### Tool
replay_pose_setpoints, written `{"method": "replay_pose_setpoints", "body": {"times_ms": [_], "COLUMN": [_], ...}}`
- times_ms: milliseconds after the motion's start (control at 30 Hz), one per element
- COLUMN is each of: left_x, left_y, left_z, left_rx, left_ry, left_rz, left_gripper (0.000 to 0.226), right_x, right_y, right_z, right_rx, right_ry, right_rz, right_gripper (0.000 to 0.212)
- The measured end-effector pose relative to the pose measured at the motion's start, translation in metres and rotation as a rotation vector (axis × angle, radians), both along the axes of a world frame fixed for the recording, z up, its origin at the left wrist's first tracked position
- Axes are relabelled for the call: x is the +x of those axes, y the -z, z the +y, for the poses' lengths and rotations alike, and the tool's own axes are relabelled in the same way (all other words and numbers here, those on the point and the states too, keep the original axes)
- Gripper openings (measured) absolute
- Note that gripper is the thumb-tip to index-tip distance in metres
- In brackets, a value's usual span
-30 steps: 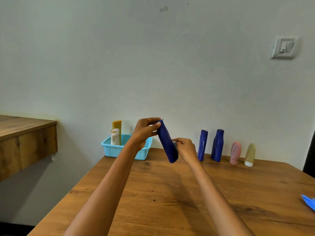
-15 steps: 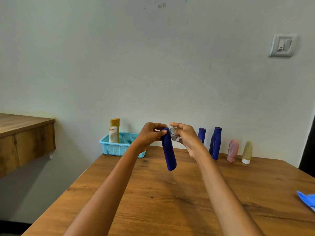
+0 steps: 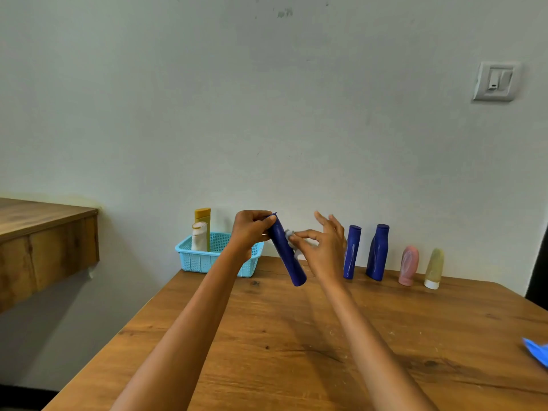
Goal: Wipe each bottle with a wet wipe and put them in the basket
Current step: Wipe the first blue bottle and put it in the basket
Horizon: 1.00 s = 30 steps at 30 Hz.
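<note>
Since half a second ago the dark blue bottle has tipped from near upright to a slant, lower end swung right, and the right hand has spread its outer fingers.

Left hand: fingers curled round the bottle's upper end, holding it in the air above the tabletop.

Right hand: thumb and forefinger pinch a small grey-white wipe against the bottle's side, about a third of the way down; the other fingers are straight and fanned upward, touching nothing.

Bottle: tilted, top toward the upper left, bottom toward the lower right, clear of the tabletop.

Light blue basket: on the far left corner of the tabletop, beside the wall. It holds a yellow bottle and a white bottle, both upright, the white one in front.

Standing in a row along the wall to the right of the hands: slim blue bottle, wider blue bottle, pink bottle, pale yellow bottle with a white cap downward.

A blue object lies at the right edge of the tabletop, cut off by the frame; cannot tell what it is.
</note>
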<state>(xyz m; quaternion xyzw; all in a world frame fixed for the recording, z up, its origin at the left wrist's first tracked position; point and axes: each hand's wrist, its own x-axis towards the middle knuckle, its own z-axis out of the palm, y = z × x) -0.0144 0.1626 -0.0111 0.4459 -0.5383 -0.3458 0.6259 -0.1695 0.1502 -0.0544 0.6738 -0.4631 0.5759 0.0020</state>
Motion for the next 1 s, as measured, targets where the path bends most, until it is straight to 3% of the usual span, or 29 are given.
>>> {"method": "replay_pose_setpoints", "body": {"times_ms": [100, 200, 333, 433, 533, 600, 700, 1000], "left_x": [-0.005, -0.003, 0.005, 0.006, -0.003, -0.01, -0.013, -0.011], "left_y": [-0.005, -0.008, -0.011, -0.01, -0.007, -0.005, -0.004, 0.012], "left_z": [0.001, 0.002, 0.004, 0.004, 0.006, 0.007, 0.006, 0.002], "left_rx": [-0.021, -0.027, -0.028, -0.024, -0.007, -0.003, 0.001, 0.059], "left_ry": [0.002, -0.04, -0.095, -0.102, -0.096, -0.11, -0.179, -0.25], "left_rz": [0.018, 0.024, 0.024, 0.006, -0.079, -0.127, -0.186, -0.291], "left_gripper": [0.025, 0.026, 0.027, 0.028, 0.025, 0.017, 0.023, 0.033], "right_x": [0.006, 0.004, -0.007, -0.008, 0.003, 0.012, 0.02, 0.005], "right_y": [0.0, 0.004, 0.017, 0.02, 0.008, -0.001, -0.004, 0.025], "right_z": [0.003, 0.001, -0.002, -0.002, 0.003, 0.007, 0.011, 0.0], "right_rx": [-0.193, -0.255, -0.089, 0.067, 0.022, -0.044, -0.107, 0.04], "right_ry": [-0.001, -0.035, -0.08, -0.091, -0.145, -0.172, -0.147, -0.085], "right_rz": [0.015, 0.086, 0.085, -0.019, -0.095, -0.07, -0.028, 0.114], "right_gripper": [0.02, 0.018, 0.023, 0.024, 0.022, 0.022, 0.021, 0.024]}}
